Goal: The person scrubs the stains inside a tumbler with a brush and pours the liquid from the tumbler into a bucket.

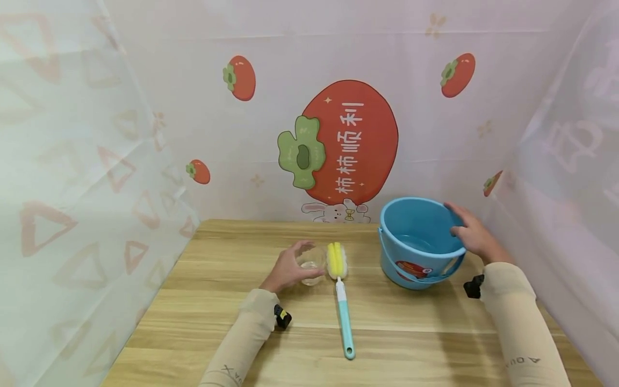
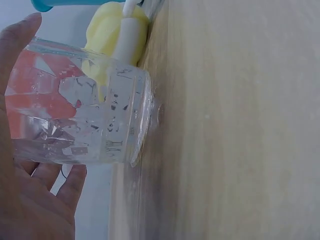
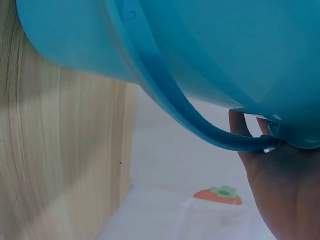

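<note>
A clear faceted glass (image 1: 311,263) stands on the wooden table (image 1: 401,344), left of centre. My left hand (image 1: 294,267) is around it, thumb on one side and fingers on the other. Close up in the left wrist view, the glass (image 2: 80,105) shows dark print near its base. On the right is a light blue bucket (image 1: 403,263), upright on the table. My right hand (image 1: 474,234) grips its far right rim, the thumb over the inside and fingers outside. In the right wrist view, the bucket's handle (image 3: 175,107) hangs down; part of that hand is hidden behind the bucket.
Between glass and bucket lies a sponge bottle brush (image 1: 344,322), its yellow and white head close beside the glass and its turquoise handle toward me. A white curtain (image 1: 271,129) printed with persimmons closes off the back and both sides.
</note>
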Demonstrator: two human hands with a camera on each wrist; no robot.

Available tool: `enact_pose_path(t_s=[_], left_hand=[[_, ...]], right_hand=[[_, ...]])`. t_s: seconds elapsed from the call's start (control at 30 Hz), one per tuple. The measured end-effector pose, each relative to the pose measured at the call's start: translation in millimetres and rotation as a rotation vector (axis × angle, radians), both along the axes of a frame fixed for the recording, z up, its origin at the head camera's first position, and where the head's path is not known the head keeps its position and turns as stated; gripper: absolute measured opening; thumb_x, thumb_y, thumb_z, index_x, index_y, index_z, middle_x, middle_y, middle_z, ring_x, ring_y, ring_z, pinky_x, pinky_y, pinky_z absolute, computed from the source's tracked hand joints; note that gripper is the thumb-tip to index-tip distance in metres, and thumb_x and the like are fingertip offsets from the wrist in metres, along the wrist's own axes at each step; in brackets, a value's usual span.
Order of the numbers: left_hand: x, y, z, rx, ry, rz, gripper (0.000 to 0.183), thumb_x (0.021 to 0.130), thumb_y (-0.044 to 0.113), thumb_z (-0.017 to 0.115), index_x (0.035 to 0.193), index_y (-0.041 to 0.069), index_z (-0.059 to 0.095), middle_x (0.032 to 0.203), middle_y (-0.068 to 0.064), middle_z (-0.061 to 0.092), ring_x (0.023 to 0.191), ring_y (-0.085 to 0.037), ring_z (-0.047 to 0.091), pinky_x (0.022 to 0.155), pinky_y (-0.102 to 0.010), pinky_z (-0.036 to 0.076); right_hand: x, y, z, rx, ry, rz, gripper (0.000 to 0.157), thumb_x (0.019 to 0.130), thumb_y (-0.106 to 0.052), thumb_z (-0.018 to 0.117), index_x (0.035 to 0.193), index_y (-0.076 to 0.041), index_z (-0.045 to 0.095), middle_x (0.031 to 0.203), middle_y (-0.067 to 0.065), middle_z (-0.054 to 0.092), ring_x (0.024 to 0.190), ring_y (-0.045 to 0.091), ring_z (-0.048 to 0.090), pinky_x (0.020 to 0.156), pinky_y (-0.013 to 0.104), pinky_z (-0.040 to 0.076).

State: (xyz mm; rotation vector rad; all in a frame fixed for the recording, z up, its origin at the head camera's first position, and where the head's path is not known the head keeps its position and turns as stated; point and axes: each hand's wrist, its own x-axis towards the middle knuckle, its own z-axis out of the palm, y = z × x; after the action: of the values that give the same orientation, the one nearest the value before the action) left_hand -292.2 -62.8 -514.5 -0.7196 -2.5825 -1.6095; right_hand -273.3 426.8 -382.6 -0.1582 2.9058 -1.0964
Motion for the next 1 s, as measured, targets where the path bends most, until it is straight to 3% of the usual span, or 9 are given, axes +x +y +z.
enact_pose_path(t_s=[0.23,0.57,0.73,1.0], left_hand=[[-2.1,0,-2.6,0.027,0.008,-0.008,0.093,0.075,0.037,0.098,0.149,0.004,0.053,0.147,-0.014,0.064,0.143,-0.037,0.056,0.119,-0.058,0.043],[-0.6,0,0.2,0.079,-0.027,0.024,0.079,0.076,0.036,0.097,0.142,0.014,0.06,0.146,-0.019,0.065,0.142,-0.033,0.058,0.119,-0.058,0.043],[-0.5,1,14.4,0.052,-0.01,0.042,0.081,0.076,0.038,0.097,0.143,0.013,0.06,0.145,-0.014,0.066,0.143,-0.033,0.057,0.119,-0.06,0.042],[-4.7,5,45.7,-0.008,0.03,0.084,0.082,0.072,0.034,0.099,0.143,0.015,0.062,0.141,-0.003,0.069,0.141,-0.029,0.059,0.118,-0.054,0.046]], right_hand=[[1.5,1,-0.4,-0.011,-0.012,-0.012,0.077,0.102,-0.003,0.042,0.17,-0.009,0.007,0.172,0.035,0.008,0.148,0.066,0.02,0.107,0.086,0.03],[2.3,-1,-4.0,-0.025,0.02,-0.009,0.078,0.099,-0.001,0.046,0.169,-0.005,0.012,0.17,0.037,0.012,0.149,0.065,0.021,0.109,0.086,0.027],[4.7,-2,-5.4,-0.033,0.023,-0.013,0.079,0.098,0.0,0.047,0.169,-0.005,0.011,0.17,0.037,0.012,0.148,0.065,0.023,0.108,0.085,0.029],[4.5,-2,-3.3,-0.014,0.013,-0.017,0.079,0.1,-0.002,0.047,0.17,-0.007,0.009,0.17,0.037,0.012,0.147,0.064,0.023,0.108,0.085,0.03]])
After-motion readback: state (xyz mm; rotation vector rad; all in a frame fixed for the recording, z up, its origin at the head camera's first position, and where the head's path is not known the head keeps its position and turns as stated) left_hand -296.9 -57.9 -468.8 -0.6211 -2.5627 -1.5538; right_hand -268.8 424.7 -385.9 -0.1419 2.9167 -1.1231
